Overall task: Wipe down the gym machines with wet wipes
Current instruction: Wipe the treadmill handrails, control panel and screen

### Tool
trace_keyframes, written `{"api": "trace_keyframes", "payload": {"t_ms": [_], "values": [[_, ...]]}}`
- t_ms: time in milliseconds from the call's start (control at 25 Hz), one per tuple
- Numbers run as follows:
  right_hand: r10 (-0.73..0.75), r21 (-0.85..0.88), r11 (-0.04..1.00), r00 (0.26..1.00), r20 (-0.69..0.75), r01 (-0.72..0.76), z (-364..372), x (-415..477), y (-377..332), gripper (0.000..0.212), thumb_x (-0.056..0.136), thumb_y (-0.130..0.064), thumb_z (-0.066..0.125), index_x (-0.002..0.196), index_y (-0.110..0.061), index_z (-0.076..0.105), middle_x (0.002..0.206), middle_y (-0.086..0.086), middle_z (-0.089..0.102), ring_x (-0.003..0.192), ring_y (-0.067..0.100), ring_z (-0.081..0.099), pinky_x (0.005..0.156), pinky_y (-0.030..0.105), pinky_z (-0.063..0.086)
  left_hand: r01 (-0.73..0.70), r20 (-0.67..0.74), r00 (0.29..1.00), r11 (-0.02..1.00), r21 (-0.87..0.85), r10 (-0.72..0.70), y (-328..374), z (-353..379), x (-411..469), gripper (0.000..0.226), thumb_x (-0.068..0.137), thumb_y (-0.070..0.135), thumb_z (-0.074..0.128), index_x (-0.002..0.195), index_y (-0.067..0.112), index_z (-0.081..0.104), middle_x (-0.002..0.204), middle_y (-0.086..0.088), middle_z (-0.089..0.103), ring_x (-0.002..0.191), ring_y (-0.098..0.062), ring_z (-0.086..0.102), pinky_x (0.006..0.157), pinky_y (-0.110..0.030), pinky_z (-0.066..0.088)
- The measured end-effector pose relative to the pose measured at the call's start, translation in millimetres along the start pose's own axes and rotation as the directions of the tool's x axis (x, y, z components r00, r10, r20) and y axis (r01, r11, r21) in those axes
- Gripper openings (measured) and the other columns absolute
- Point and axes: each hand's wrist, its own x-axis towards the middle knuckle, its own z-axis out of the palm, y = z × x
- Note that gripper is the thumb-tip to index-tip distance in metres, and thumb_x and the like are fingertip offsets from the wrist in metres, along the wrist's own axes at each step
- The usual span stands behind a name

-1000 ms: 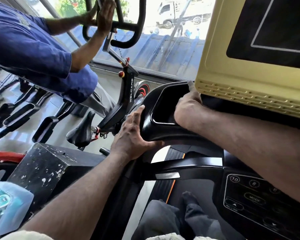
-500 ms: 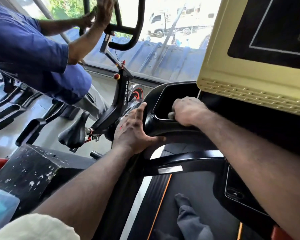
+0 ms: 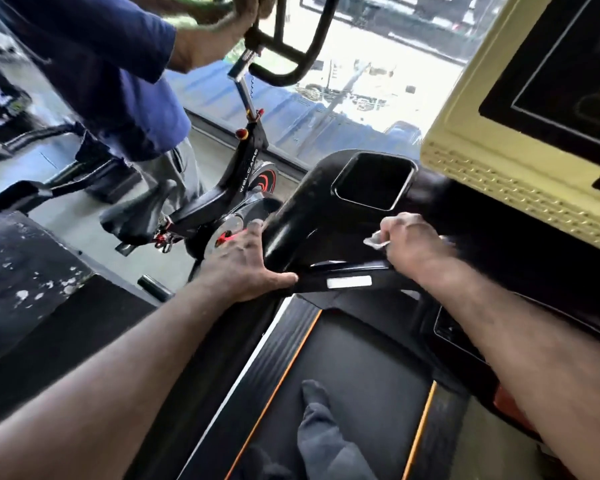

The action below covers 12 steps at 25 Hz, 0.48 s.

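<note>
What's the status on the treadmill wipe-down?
Left hand flat against glossy black plastic treadmill console. Right hand grips small white wet wipe at its front edge. Nothing in the way.

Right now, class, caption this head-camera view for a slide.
Right hand presses a wet wipe to the treadmill console; left hand rests on its side.

Grey floor (image 3: 73,230) carries black-red spin bike (image 3: 236,199) near window; orange-edged treadmill belt (image 3: 361,368) carries grey-socked foot (image 3: 321,420)

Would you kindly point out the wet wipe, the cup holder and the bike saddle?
wet wipe (image 3: 374,240): head view, the white corner poking out of the right hand (image 3: 414,242).
cup holder (image 3: 373,181): head view, dark floor of the recess.
bike saddle (image 3: 136,216): head view, middle of the black seat.
</note>
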Motion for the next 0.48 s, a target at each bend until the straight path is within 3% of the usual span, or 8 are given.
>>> {"api": "trace_keyframes", "payload": {"t_ms": [80,200,280,360,480], "values": [[0.001,0.172,0.985,1.000,-0.003,0.000,2,1,-14,0.005,0.091,-0.019,0.069,0.093,-0.023,0.072,0.108,0.005,0.071,0.099,0.031,0.071,0.080,0.032,0.055,0.030,0.007,1.000,0.999,-0.019,-0.030,-16,3,-27,0.133,0.059,0.094,0.064,0.162,0.025,0.014,0.166,-0.005,0.039,0.149,-0.027,0.043,0.120,-0.050,0.039],[-0.029,0.423,0.902,0.990,-0.138,0.085,11,2,-52,0.003,0.087,-0.022,0.072,0.086,-0.019,0.072,0.096,-0.007,0.075,0.089,0.016,0.071,0.082,0.028,0.058,0.074,-0.038,0.996,0.996,-0.051,-0.076,-31,8,-56,0.121,0.070,0.085,0.071,0.162,0.023,0.023,0.159,-0.007,0.049,0.143,-0.027,0.051,0.115,-0.046,0.045],[-0.103,0.440,0.884,0.984,-0.144,0.157,25,-4,-84,0.006,0.089,-0.014,0.070,0.083,-0.015,0.070,0.089,-0.006,0.069,0.084,0.016,0.065,0.075,0.026,0.053,0.097,-0.072,0.992,0.993,-0.070,-0.102,-45,12,-80,0.110,0.071,0.086,0.069,0.157,0.026,0.036,0.154,-0.003,0.055,0.137,-0.024,0.056,0.110,-0.044,0.049],[-0.142,0.415,0.882,0.966,-0.216,0.223,39,-17,-101,0.009,0.087,-0.006,0.065,0.083,-0.013,0.067,0.090,0.000,0.067,0.085,0.022,0.064,0.073,0.033,0.055,0.136,-0.085,0.986,0.987,-0.083,-0.143,-59,17,-101,0.106,0.069,0.089,0.067,0.153,0.028,0.044,0.149,0.001,0.059,0.132,-0.020,0.059,0.105,-0.045,0.053],[-0.323,0.456,0.785,0.905,-0.277,0.420,49,-42,-97,0.016,0.086,0.001,0.069,0.093,-0.013,0.071,0.097,-0.003,0.070,0.092,0.017,0.066,0.087,0.035,0.055,0.163,-0.086,0.981,0.982,-0.099,-0.172,-71,25,-124,0.106,0.071,0.087,0.067,0.156,0.028,0.041,0.153,0.004,0.054,0.135,-0.017,0.056,0.107,-0.045,0.052]]}}
